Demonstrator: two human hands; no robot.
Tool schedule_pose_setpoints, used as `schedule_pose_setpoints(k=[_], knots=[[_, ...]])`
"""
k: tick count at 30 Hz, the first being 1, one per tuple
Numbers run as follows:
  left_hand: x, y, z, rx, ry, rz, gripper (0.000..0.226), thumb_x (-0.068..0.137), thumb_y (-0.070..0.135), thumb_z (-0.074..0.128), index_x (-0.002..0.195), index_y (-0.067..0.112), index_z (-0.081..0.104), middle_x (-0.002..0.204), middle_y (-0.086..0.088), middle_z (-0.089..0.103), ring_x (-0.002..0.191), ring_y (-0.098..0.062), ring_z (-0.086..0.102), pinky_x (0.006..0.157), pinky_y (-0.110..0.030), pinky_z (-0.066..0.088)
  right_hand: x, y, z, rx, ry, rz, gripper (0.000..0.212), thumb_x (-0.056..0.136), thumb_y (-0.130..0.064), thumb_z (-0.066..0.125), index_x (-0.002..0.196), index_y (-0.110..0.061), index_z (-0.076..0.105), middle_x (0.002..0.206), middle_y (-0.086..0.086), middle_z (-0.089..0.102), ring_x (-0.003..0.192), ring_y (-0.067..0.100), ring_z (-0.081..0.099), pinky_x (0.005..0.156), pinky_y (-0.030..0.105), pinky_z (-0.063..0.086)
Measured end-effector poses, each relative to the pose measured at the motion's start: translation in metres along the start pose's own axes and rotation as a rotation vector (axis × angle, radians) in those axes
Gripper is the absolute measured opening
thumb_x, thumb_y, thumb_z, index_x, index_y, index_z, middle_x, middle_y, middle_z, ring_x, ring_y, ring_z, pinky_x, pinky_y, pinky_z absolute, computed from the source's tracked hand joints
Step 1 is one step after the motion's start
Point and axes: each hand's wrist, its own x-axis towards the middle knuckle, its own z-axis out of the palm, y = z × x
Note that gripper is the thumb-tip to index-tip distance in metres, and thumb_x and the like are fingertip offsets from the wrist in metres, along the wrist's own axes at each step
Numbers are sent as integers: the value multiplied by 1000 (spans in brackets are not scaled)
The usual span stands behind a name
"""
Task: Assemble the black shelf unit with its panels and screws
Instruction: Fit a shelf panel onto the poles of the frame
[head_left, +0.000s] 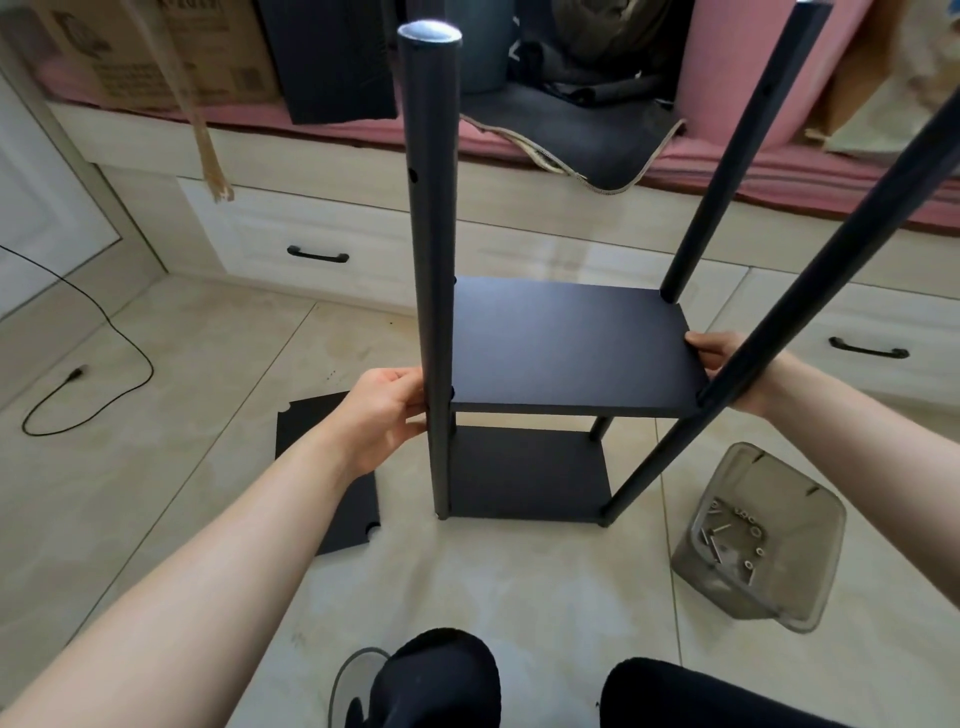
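Right pole: top cut off at frame's right edge.
Left hand: fingertips hidden behind near pole.
Screws: too small to count.

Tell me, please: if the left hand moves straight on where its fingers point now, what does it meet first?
The left hand points rightward at the near-left post; its fingertips look already at the post, so it would likely meet that first, though depth is unclear.
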Motion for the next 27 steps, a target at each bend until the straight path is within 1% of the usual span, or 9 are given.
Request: schedule_pose_setpoints(k=[5, 10, 14, 15, 17, 19, 21, 24, 27], knots=[[5, -2, 1, 49, 39, -19, 44, 101, 29, 57, 65, 20, 79, 76, 0, 73, 75, -14, 70, 69, -28, 57, 2, 1, 1, 19, 43, 2, 14, 99, -20, 57, 93, -9, 62, 94, 3, 64, 82, 18, 60, 66, 32, 47], [2, -5, -4, 33, -9, -41, 38, 98, 31, 57, 71, 20, 81, 80, 0, 73, 79, -13, 72, 74, -28, 56, 6, 3, 0, 12, 43, 21, 13, 98, -20, 59, 96, -8, 63, 95, 4, 65, 83, 20, 62, 63, 34, 46], [12, -4, 3, 20, 113, -72, 46, 102, 32, 54, 63, 22, 76, 67, 2, 67, 67, -12, 68, 77, -35, 53, 8, 4, 2, 17, 47, 14, 14, 98, -20, 60, 100, -7, 64, 100, 5, 67, 87, 21, 63, 63, 36, 47], [15, -3, 6, 4, 160, -79, 41, 101, 36, 56, 68, 20, 75, 65, 2, 64, 65, -13, 66, 74, -35, 52, 9, 4, 2, 14, 48, 10, 14, 97, -20, 60, 99, -7, 64, 102, 6, 67, 89, 22, 64, 63, 36, 47], [22, 0, 13, -21, 227, -90, 30, 96, 42, 63, 88, 13, 68, 74, -3, 60, 70, -18, 62, 70, -33, 52, 11, 5, 1, 4, 41, 7, 13, 97, -20, 61, 97, -8, 64, 106, 6, 67, 92, 22, 63, 64, 36, 47], [27, 0, 16, -56, 277, -92, 35, 91, 40, 70, 103, 7, 66, 87, -10, 60, 78, -23, 60, 72, -34, 50, 11, 5, 0, -12, 24, 17, 14, 96, -23, 61, 95, -9, 63, 107, 6, 64, 93, 23, 61, 64, 36, 46], [29, 0, 18, -76, 314, -88, 42, 90, 36, 72, 113, 1, 67, 99, -16, 63, 90, -30, 61, 79, -38, 49, 13, 6, -1, -28, 9, 22, 14, 96, -24, 62, 96, -10, 62, 109, 7, 63, 95, 25, 61, 65, 37, 49], [28, -4, 16, -75, 331, -85, 44, 90, 34, 72, 117, -1, 66, 109, -19, 67, 97, -33, 63, 84, -41, 51, 17, 7, -3, -40, -28, 12, 16, 97, -23, 58, 107, -12, 63, 113, 9, 64, 100, 29, 63, 68, 40, 55], [29, -5, 14, -54, 319, -76, 43, 90, 37, 71, 114, 2, 67, 113, -20, 70, 98, -31, 66, 79, -39, 53, 17, 2, -2, -57, -66, -22, 32, 97, -21, 59, 127, -14, 58, 110, 7, 66, 97, 26, 66, 61, 37, 55]])
